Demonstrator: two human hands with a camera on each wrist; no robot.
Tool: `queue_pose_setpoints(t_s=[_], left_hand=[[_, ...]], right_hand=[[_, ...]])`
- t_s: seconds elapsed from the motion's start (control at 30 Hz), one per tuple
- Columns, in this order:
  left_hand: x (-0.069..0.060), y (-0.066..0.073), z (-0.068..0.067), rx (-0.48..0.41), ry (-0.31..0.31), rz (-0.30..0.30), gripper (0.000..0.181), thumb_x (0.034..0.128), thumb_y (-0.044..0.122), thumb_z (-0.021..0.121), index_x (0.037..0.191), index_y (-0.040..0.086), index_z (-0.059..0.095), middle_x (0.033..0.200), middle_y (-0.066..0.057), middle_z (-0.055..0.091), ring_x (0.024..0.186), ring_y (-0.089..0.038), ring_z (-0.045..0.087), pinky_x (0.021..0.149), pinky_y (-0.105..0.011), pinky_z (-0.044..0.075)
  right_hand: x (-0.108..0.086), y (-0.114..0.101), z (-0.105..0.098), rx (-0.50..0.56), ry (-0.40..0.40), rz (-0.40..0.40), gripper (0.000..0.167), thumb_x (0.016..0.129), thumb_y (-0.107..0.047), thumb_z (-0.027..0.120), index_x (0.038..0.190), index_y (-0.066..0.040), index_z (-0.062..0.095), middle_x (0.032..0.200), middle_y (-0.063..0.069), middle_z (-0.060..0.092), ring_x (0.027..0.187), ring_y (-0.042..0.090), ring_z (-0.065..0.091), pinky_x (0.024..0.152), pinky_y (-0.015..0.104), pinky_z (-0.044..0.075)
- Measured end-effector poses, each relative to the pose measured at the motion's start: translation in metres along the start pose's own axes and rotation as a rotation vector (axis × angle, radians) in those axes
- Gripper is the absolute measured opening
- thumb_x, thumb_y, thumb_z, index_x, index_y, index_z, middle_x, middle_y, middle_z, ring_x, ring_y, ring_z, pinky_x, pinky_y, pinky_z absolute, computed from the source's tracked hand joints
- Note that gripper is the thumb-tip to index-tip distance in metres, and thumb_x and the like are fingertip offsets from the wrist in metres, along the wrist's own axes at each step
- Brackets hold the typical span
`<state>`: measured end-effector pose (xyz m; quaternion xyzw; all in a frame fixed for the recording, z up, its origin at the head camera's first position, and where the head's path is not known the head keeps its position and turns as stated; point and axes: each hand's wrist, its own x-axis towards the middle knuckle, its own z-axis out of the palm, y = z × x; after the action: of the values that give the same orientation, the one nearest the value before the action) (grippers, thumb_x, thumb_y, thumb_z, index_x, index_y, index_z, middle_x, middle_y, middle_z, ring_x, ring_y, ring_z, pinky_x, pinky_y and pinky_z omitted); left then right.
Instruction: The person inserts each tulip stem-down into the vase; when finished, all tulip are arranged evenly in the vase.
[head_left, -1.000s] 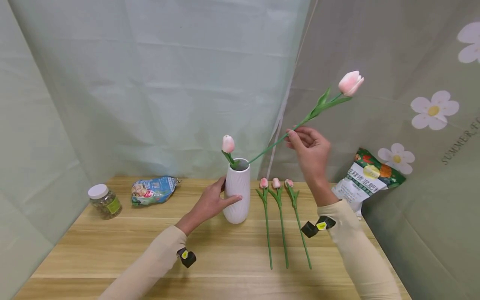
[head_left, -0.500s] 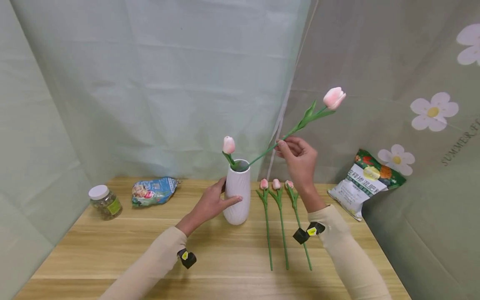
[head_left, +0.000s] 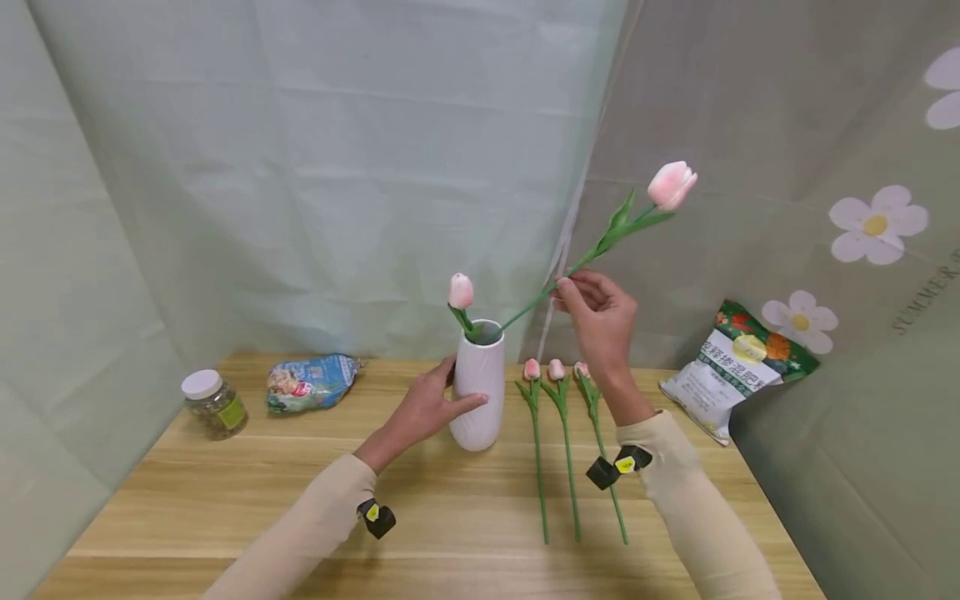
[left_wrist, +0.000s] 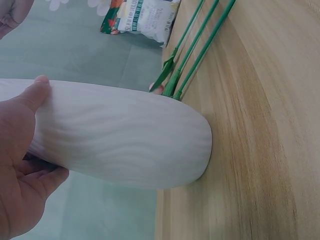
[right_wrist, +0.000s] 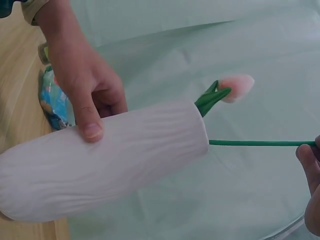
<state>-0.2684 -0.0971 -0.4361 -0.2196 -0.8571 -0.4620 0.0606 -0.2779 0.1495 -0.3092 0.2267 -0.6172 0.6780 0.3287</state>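
A white ribbed vase (head_left: 480, 392) stands upright on the wooden table. My left hand (head_left: 427, 407) grips it from the left, thumb across the front; the left wrist view shows fingers round its other side. One pink tulip (head_left: 461, 292) stands in the vase, leaning a little left. Between thumb and fingers my right hand (head_left: 604, 321) pinches the green stem of a second tulip (head_left: 672, 185). That stem slants down to the left, its lower end hidden inside the vase mouth. To the right of the vase, three more tulips (head_left: 557, 371) lie side by side.
At the table's left stand a lidded jar (head_left: 215, 405) and a blue printed bag (head_left: 312, 383). A white and green fertilizer bag (head_left: 738, 367) leans against the curtain at the right edge. Cloth curtains (head_left: 375, 167) hang behind the table.
My right hand has come down and left with the tulip, whose stem has slid deeper into the vase. In the last half second it has barely moved. The left hand keeps its hold.
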Motion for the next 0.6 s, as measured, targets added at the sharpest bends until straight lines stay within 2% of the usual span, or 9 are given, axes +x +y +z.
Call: queue_pose_setpoints(t_s=[0.17, 0.37, 0.6], left_hand=[[0.0, 0.002, 0.001, 0.012, 0.002, -0.007, 0.085, 0.0891, 0.048, 0.078, 0.151, 0.003, 0.042, 0.14, -0.017, 0.06, 0.126, -0.03, 0.062, 0.101, -0.046, 0.054], [0.0, 0.004, 0.001, 0.01, 0.012, 0.01, 0.083, 0.089, 0.046, 0.079, 0.15, 0.002, 0.044, 0.138, -0.017, 0.061, 0.125, -0.03, 0.063, 0.1, -0.046, 0.055], [0.0, 0.003, 0.001, 0.019, 0.004, -0.007, 0.083, 0.0897, 0.047, 0.078, 0.151, 0.003, 0.043, 0.139, -0.016, 0.06, 0.126, -0.029, 0.062, 0.101, -0.045, 0.054]], right_hand=[[-0.002, 0.002, 0.003, -0.035, -0.019, 0.007, 0.02, 0.094, -0.005, 0.073, 0.102, 0.013, 0.069, 0.092, 0.02, 0.075, 0.078, 0.016, 0.075, 0.073, 0.034, 0.063], [-0.009, 0.012, 0.008, -0.075, -0.024, 0.087, 0.016, 0.093, 0.002, 0.072, 0.101, 0.014, 0.069, 0.091, 0.029, 0.073, 0.076, 0.021, 0.075, 0.07, 0.029, 0.062], [-0.016, 0.021, 0.012, -0.093, -0.056, 0.15, 0.018, 0.093, 0.002, 0.072, 0.103, 0.016, 0.068, 0.096, 0.035, 0.071, 0.074, 0.01, 0.073, 0.067, 0.026, 0.061]])
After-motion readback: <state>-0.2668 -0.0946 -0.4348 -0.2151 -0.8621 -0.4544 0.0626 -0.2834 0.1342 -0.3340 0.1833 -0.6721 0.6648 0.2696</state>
